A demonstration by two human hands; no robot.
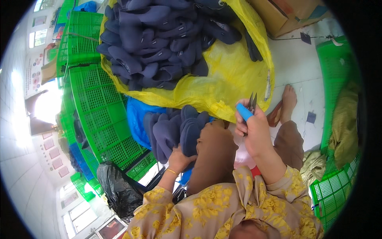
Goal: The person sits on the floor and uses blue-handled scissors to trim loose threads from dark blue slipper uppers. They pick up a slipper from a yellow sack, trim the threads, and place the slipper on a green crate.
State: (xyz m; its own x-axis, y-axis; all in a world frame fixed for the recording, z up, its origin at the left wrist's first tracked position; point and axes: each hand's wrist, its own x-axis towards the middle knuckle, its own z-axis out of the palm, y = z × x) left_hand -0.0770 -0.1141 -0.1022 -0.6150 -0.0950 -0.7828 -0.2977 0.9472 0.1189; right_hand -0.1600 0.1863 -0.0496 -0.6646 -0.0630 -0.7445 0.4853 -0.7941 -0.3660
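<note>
Above my right thigh, my right hand (251,126) is closed around a small pair of dark thread snips (252,102), its pointed blades facing up and away. A blue finger cover (244,112) wraps one of its digits. To the left, my left hand (180,160) grips the near end of a navy slip-on shoe (189,137); its fingertips are partly hidden behind it. Several more navy shoes (164,131) lie bunched beside this one, next to my left thigh. Beyond them, a large yellow woven sack (230,75) lies open, with a big heap of similar navy shoes (151,44).
Green plastic crates (95,107) line the left side, with a blue bag (137,123) beside the near shoes. A black plastic bag (117,189) sits lower left. Cardboard (274,16) lies at the far right. Another green crate (334,191) stands on the right near an olive cloth (345,123).
</note>
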